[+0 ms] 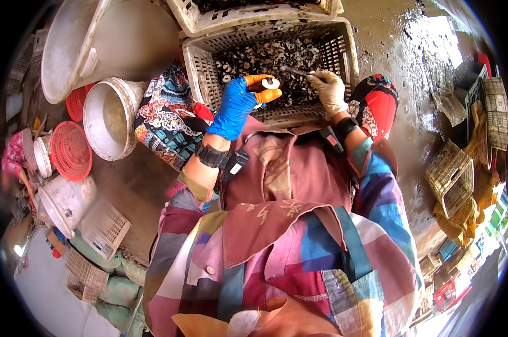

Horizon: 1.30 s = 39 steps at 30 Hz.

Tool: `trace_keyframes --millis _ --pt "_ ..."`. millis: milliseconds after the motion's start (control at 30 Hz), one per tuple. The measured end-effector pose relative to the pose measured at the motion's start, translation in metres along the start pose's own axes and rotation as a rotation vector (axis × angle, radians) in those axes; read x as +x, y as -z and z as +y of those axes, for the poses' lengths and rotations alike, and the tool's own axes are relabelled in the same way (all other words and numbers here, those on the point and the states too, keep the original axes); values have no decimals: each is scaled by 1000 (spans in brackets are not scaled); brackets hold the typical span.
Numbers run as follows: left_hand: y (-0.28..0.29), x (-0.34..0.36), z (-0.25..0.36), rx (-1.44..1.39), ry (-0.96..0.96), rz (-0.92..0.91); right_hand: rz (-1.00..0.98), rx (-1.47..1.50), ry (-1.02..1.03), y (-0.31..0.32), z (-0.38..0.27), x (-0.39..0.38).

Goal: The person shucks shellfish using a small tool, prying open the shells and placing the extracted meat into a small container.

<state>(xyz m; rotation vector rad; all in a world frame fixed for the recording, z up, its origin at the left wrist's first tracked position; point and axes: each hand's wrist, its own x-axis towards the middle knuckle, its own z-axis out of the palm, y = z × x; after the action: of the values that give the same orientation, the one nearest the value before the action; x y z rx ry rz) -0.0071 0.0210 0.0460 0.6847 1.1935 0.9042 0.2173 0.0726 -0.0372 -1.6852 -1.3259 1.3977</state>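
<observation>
My left hand [237, 106], in a blue glove with orange finger covers, is closed around what looks like a mushroom [270, 83] with a pale round face and a dark rim. To its right, my right hand [328, 91] wears an off-white glove. Its fingers grip a slim, greyish blade-like tool, seemingly a small knife [295, 71], pointing left, a short gap from the mushroom. Below both hands stands a dirty white slotted crate [200, 70] holding many small dark and white pieces [248, 58], apparently mushroom bits.
Another crate [254, 19] sits against the far side. At left are a large white tub [68, 50], a white bucket [110, 121] and a red basket [71, 151]. A co-worker [18, 154] is at far left. Wet floor [417, 84] and stacked crates [449, 171] lie right.
</observation>
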Motion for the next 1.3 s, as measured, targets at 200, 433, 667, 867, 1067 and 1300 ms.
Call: trace_keyframes --millis 200,433,667,867,1067,1300 --pt "8 3 0 284 -200 108 -213 496 110 -28 -60 -37" --pt "-2 -16 -7 -39 -28 -23 33 85 35 -8 24 -3" --pt "9 -1 -8 201 -262 156 -132 459 51 -17 -39 -25" --pt "16 1 -8 446 -358 154 -118 206 271 -7 -42 -33" --pt "26 -4 -5 571 -193 -136 -315 -67 460 10 -59 -22" --pt "1 4 -17 391 -243 58 -417 761 -304 -38 -49 -41"
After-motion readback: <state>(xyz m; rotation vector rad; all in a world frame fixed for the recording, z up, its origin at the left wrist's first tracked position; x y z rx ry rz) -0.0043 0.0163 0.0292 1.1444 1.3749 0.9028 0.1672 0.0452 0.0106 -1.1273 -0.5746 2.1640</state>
